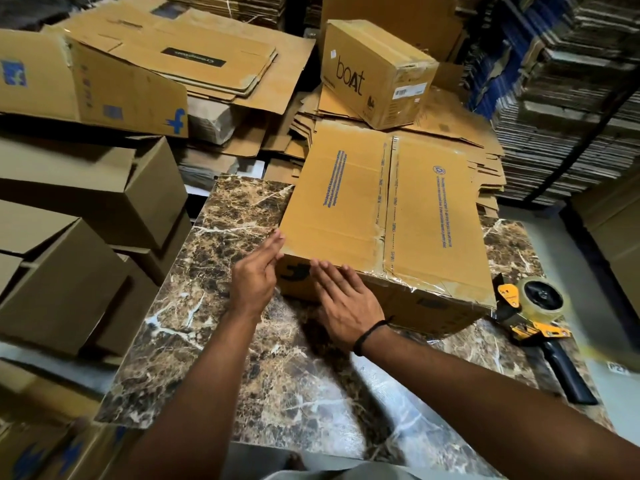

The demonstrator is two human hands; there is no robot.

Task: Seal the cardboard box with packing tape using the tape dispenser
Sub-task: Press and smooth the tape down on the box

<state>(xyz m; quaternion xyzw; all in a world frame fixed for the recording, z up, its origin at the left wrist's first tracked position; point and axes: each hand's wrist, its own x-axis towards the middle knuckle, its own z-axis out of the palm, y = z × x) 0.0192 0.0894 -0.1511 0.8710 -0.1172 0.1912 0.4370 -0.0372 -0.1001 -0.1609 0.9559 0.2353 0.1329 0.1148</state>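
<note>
A brown cardboard box [346, 209] with blue print lies on the marble table [221, 306], flaps closed. Clear tape runs along its centre seam and shines along the near top edge. My left hand [254, 271] is flat against the box's near left corner, fingers extended. My right hand [341, 299], with a black band at the wrist, lies flat on the box's near side, fingertips at the top edge. The yellow and black tape dispenser [535, 313] with a clear tape roll rests on the table by the box's near right corner, apart from both hands.
Closed cardboard boxes [79, 237] are stacked left of the table. Flattened cartons [194, 64] and a box printed "boat" [374, 71] pile up behind. Tall stacks of flat cardboard [568, 109] fill shelving on the right.
</note>
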